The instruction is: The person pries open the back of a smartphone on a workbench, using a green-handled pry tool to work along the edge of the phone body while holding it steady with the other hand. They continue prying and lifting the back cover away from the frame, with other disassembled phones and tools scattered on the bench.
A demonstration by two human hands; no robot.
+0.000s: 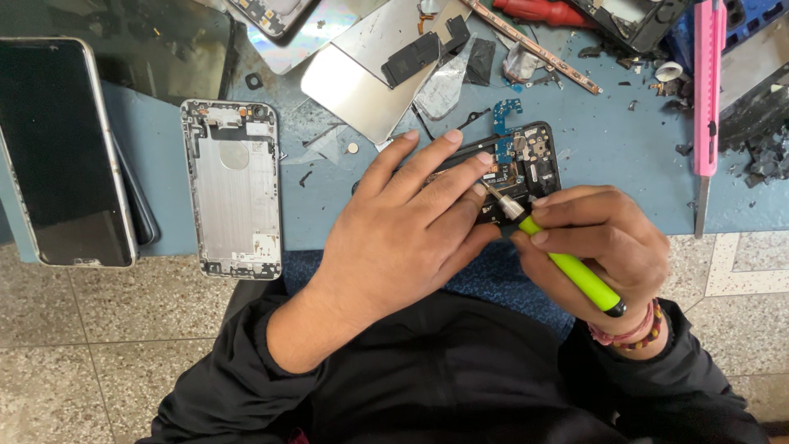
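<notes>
Fingers (575,226) pinch slim lime screwdriver (567,263) | left hand (403,230) flat on black opened phone (526,164)

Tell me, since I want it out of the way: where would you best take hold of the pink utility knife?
Grip the pink utility knife around its long pink handle, mid-length, coming from above. It lies flat on the blue table, blade end toward the near edge, so keep fingers off that tip.

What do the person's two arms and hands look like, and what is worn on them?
Both hands are bare, without gloves. The left hand comes out of a black long sleeve pushed partly up the forearm. The right hand has a matching black sleeve ending at the wrist, where it wears bracelets: a pinkish-red thread band and a string of dark and orange beads. No rings or watch are visible.
</notes>
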